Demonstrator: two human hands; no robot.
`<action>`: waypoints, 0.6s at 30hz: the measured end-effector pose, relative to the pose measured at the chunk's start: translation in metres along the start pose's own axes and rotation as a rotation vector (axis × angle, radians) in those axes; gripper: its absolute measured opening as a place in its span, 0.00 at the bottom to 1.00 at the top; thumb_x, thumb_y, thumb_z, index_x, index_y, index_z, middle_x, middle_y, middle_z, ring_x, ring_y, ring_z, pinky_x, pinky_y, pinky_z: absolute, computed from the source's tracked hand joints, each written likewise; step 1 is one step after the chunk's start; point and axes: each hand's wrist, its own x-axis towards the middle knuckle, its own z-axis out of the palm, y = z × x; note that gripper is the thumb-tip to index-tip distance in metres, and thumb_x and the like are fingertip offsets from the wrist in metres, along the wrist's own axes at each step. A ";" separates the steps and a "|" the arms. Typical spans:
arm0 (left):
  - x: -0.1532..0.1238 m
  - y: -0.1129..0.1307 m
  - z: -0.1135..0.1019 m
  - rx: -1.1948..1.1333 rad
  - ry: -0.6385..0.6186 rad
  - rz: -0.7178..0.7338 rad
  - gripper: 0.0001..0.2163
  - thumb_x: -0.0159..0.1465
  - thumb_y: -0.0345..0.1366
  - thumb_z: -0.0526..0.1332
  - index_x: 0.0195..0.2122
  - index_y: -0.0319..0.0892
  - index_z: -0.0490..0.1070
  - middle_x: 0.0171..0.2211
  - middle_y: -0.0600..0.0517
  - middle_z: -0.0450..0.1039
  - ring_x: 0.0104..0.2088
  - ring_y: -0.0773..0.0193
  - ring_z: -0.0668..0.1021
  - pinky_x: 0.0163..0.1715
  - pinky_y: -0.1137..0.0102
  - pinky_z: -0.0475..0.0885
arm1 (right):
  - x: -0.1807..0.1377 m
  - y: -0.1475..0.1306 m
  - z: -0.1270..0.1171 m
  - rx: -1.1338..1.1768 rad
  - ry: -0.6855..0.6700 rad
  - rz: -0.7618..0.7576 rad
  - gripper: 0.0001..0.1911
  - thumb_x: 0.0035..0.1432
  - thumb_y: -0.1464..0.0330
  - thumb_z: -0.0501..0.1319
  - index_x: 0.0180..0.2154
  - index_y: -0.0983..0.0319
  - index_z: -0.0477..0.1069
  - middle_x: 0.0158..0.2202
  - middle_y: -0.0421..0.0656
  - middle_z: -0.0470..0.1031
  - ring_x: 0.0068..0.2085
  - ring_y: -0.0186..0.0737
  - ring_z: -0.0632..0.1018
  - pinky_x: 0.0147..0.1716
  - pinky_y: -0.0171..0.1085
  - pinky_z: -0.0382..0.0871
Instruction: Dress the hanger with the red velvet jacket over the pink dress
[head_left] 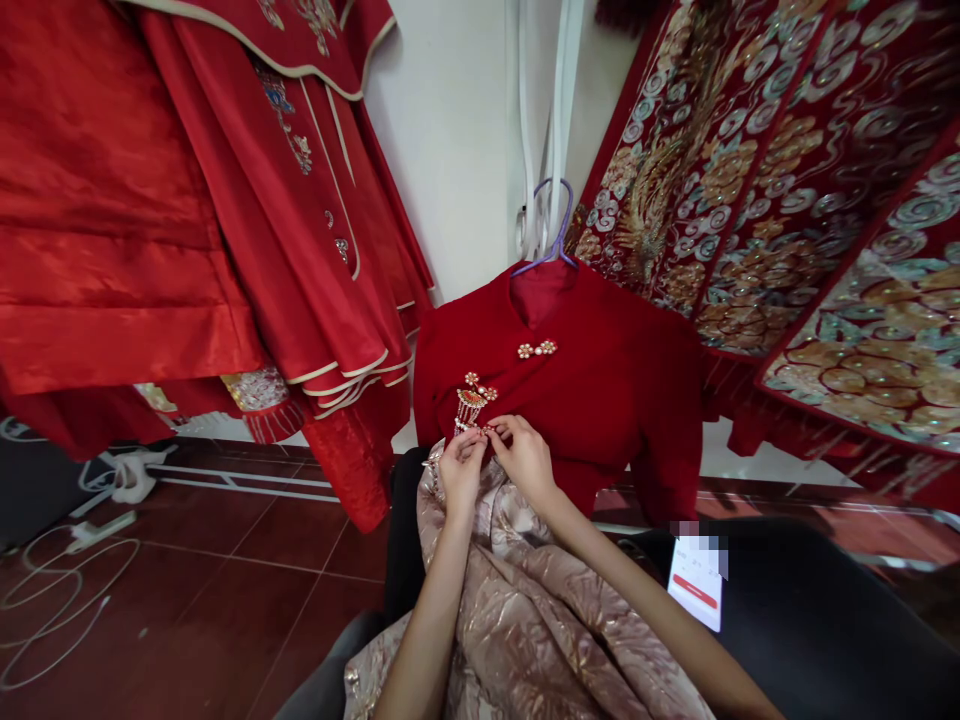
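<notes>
A red long-sleeved top (600, 400) hangs in front of me. At its neck is a gold-and-pearl flower clasp (537, 350). Lower on the chest sits a fan-shaped ornament (472, 398) with beaded strands. Just under that ornament, my left hand (460, 465) pinches its fingertips together. My right hand (523, 460) is pinched too, close against the left. Between the two sets of fingertips a small beaded ornament shows, partly covered by them. Shiny beige-pink patterned fabric (525, 600) lies beneath my wrists and across my lap.
A purple hanger (556, 235) holds the top on a white rack (559, 120). Red garments (285, 200) hang at left, an embroidered one (735, 200) at right. A lit phone (696, 585) rests on a black surface (817, 620). White cables (67, 590) lie on the tiled floor.
</notes>
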 end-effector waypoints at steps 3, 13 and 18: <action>0.003 -0.002 0.003 0.087 0.023 0.070 0.09 0.53 0.34 0.65 0.35 0.37 0.75 0.34 0.46 0.79 0.35 0.62 0.80 0.43 0.64 0.75 | -0.002 0.000 0.004 -0.030 0.022 0.006 0.09 0.61 0.69 0.56 0.42 0.59 0.73 0.39 0.44 0.76 0.36 0.39 0.78 0.36 0.36 0.71; 0.006 -0.006 -0.005 0.136 -0.009 0.095 0.09 0.53 0.34 0.65 0.35 0.37 0.77 0.34 0.46 0.80 0.34 0.62 0.81 0.42 0.64 0.76 | -0.006 -0.001 0.000 0.011 0.040 -0.020 0.09 0.62 0.68 0.56 0.41 0.59 0.74 0.39 0.45 0.76 0.36 0.40 0.78 0.36 0.36 0.71; 0.007 -0.003 -0.011 0.134 -0.072 0.077 0.07 0.53 0.34 0.65 0.33 0.38 0.77 0.33 0.47 0.80 0.35 0.62 0.81 0.42 0.65 0.76 | -0.007 0.000 0.001 0.037 0.041 -0.018 0.09 0.62 0.67 0.56 0.41 0.60 0.74 0.38 0.45 0.76 0.36 0.41 0.78 0.37 0.37 0.72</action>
